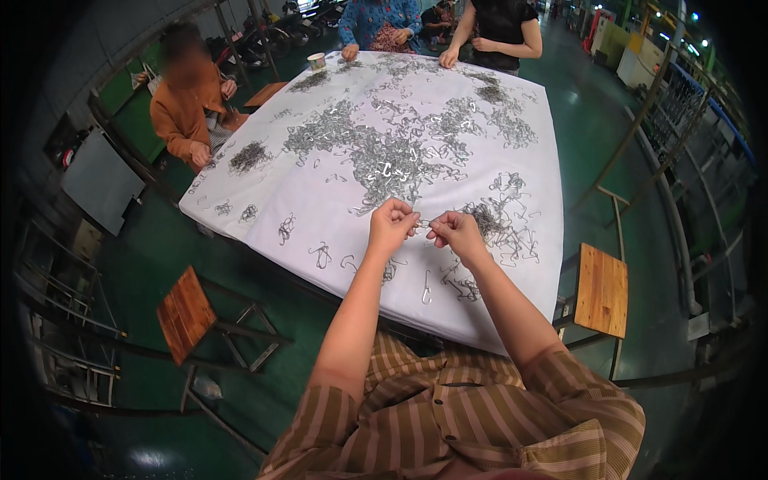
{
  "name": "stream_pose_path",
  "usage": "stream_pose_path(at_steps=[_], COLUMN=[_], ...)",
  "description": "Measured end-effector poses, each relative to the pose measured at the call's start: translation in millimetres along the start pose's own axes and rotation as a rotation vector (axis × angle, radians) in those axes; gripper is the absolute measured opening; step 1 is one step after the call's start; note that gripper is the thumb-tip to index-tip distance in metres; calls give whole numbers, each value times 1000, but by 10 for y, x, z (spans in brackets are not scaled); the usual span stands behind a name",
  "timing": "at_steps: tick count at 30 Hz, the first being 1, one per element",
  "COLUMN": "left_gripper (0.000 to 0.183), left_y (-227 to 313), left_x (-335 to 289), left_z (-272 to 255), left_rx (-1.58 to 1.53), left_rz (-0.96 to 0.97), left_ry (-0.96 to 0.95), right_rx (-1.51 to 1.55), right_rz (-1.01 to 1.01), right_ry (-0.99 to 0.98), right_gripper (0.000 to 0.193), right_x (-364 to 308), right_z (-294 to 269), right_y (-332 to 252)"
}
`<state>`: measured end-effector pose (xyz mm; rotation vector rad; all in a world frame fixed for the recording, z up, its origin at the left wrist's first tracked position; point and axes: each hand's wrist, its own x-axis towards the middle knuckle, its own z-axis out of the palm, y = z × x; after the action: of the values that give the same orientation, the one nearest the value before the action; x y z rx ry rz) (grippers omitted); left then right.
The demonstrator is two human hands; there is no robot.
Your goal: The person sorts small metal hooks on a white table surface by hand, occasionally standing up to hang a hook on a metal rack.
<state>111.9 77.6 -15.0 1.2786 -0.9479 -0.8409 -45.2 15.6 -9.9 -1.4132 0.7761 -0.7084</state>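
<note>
Both my hands meet over the near part of the white-covered table [280,228]. My left hand [391,227] is closed in a pinch, and my right hand [459,234] pinches just beside it. Between the fingertips is a small bent metal wire hook [424,223], partly hidden by the fingers. Just beyond lies a large spread pile of silvery wire hooks [388,164]. A darker heap of hooks [490,220] sits right of my right hand. One single hook [426,288] lies below my hands, with small clusters of hooks [322,254] to the left.
A person in orange [188,104] works at the left edge by a dark hook heap [250,158]. Two people [380,24] [504,28] stand across the far side. A cup [317,61] stands at the far left corner. Wooden stools [186,314] [602,290] flank me.
</note>
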Motion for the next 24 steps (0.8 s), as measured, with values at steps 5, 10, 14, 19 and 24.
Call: stream_pose_path(at_steps=[5, 10, 14, 19, 24], left_gripper=[18, 15, 14, 15, 14], left_y=[20, -27, 25, 68, 35], left_x=[-43, -93, -89, -122, -85], left_z=[29, 81, 10, -76, 65], left_rx=[-379, -205, -289, -140, -265], left_rz=[-225, -26, -131, -179, -41], left_ry=[94, 113, 76, -14, 76], right_rx=[-6, -31, 40, -223, 100], right_rz=[-144, -175, -110, -144, -99], right_ry=[121, 159, 28, -125, -69], right_gripper=[10, 10, 10, 12, 11], right_x=[-71, -83, -50, -44, -11], right_z=[128, 158, 92, -2, 9], right_y=[-4, 28, 19, -109, -46])
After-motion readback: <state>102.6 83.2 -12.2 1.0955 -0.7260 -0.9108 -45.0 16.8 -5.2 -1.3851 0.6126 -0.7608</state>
